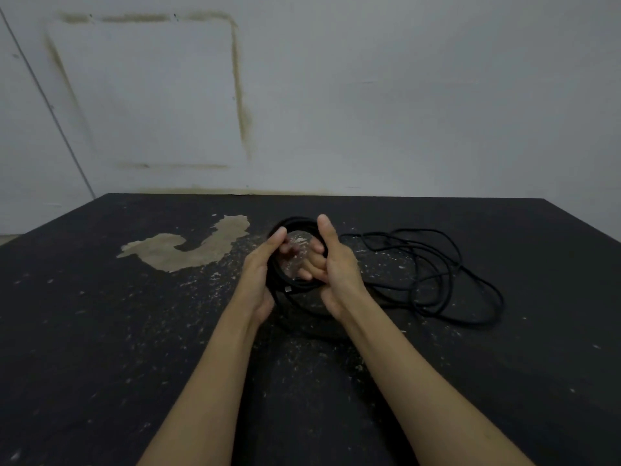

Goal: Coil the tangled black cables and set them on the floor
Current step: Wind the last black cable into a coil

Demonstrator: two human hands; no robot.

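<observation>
A coil of black cable [295, 223] hangs between my two hands above the dark floor. My left hand [260, 274] grips the coil's left side, fingers curled through the ring. My right hand [331, 264] holds the right side, thumb up and fingers wrapped through the loops. A small metal plug end [288, 289] shows at the coil's bottom. From the coil a loose tangle of black cable [437, 274] trails to the right and lies spread on the floor.
The black floor [134, 331] is speckled with pale flecks and has a worn tan patch [188, 245] to the left of my hands. A grey wall [369, 112] with stain marks rises behind the floor's far edge.
</observation>
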